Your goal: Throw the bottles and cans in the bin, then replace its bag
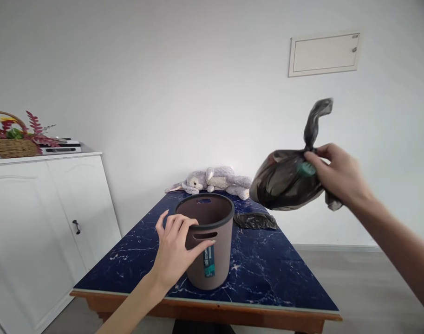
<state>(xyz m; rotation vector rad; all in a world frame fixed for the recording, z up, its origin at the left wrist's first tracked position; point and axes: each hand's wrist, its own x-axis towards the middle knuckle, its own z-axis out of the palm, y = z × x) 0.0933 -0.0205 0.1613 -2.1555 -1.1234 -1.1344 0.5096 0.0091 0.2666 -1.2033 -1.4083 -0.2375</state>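
Note:
A brown trash can (222, 250) with a dark rim and a green label stands upright near the table's front edge. My left hand (175, 239) grips its rim, fingers over the top and thumb stretched along the outside below the handle slot. Up to the right, my right hand (332, 171) is closed around the neck of a filled black garbage bag (284, 185), knotted at the top. Something green and dark shapes show through the thin plastic. A folded black garbage bag (255, 221) lies on the table behind and right of the can.
A grey plush rabbit (215, 180) lies along the far end of the blue marbled table (135, 260), near the wall. On the left, a white cabinet (51, 199) carries a wicker basket (15, 147) of flowers. A panel door (325, 53) is set in the wall.

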